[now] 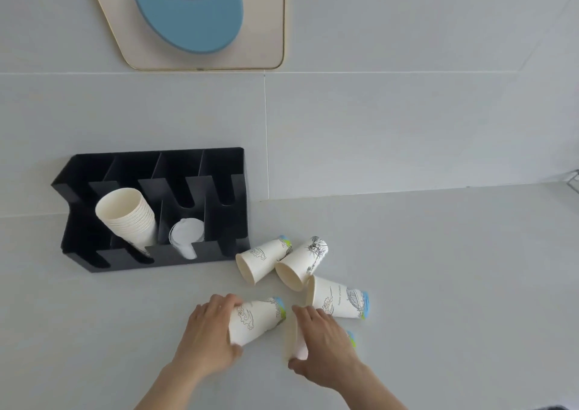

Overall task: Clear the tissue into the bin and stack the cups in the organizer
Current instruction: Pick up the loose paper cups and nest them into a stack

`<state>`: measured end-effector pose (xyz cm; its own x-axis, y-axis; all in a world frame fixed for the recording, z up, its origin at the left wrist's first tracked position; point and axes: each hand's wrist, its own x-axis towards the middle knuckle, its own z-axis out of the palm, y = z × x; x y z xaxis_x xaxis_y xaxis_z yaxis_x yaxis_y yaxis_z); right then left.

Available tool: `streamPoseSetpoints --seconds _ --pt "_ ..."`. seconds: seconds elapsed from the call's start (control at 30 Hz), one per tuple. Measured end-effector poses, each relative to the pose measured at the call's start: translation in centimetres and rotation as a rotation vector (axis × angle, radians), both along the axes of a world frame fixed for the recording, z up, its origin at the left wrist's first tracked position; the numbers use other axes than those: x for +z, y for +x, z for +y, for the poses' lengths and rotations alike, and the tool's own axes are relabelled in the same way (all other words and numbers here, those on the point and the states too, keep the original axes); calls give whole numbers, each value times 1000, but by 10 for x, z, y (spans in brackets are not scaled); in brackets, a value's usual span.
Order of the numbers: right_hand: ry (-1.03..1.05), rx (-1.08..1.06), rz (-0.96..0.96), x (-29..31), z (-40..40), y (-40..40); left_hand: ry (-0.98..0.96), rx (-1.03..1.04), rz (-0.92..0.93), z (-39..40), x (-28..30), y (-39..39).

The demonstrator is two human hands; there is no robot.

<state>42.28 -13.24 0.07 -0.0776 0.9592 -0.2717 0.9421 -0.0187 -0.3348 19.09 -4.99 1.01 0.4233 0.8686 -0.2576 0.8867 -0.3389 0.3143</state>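
Several white paper cups with line drawings lie on their sides on the pale counter. My left hand (208, 337) grips one cup (255, 318) around its open end. My right hand (326, 350) closes over another cup (296, 340), mostly hidden beneath it. Three loose cups lie beyond: one (261, 260) nearest the organizer, one (302, 267) beside it, one (340, 301) to the right. The black organizer (219, 165) stands at the wall, holding a cup stack (127, 218) and white lids (186, 237). No tissue or bin is in view.
A framed picture (269, 33) with a blue disc hangs on the tiled wall above. A dark wire object (571, 177) shows at the right edge of the counter.
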Motion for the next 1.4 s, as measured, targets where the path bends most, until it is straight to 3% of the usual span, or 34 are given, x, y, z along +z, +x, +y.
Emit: streamPoseSetpoints --seconds 0.1,0.27,0.47,0.93,1.23,1.4 --pt "79 -104 162 27 10 5 -47 66 -155 7 13 -10" --pt "271 -243 488 81 25 11 46 13 -185 5 24 -6" --pt "436 -195 670 120 38 -3 -5 -26 -309 -13 6 13" --pt "394 -212 726 98 17 -8 -26 188 -554 -30 -10 31" --pt "263 32 501 54 19 -27 -48 325 -676 -32 -14 24" --pt "213 34 409 31 18 -29 -52 306 -686 -37 -20 18"
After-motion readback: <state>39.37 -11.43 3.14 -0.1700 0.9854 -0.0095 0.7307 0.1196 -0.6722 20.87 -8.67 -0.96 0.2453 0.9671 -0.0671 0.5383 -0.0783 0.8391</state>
